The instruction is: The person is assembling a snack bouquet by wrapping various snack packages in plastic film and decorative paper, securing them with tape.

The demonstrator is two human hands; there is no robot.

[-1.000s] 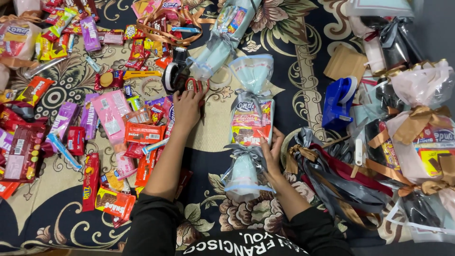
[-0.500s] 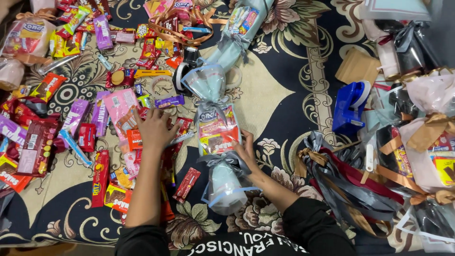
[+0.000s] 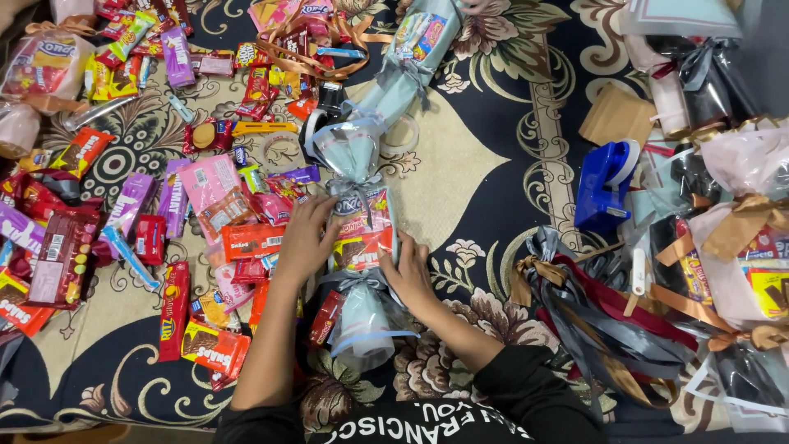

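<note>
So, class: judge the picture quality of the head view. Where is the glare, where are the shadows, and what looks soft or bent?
Head view: even indoor light, with soft shadows only. Glare sits on the clear wrap of the candy parcel and on the shiny bags at right. The left hand and right hand look sharp. The carpet pattern bends slightly toward the edges.

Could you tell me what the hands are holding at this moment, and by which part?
Both the left hand and right hand press the sides of the snack-filled middle of a ribbon-tied cellophane candy wrap.
</note>
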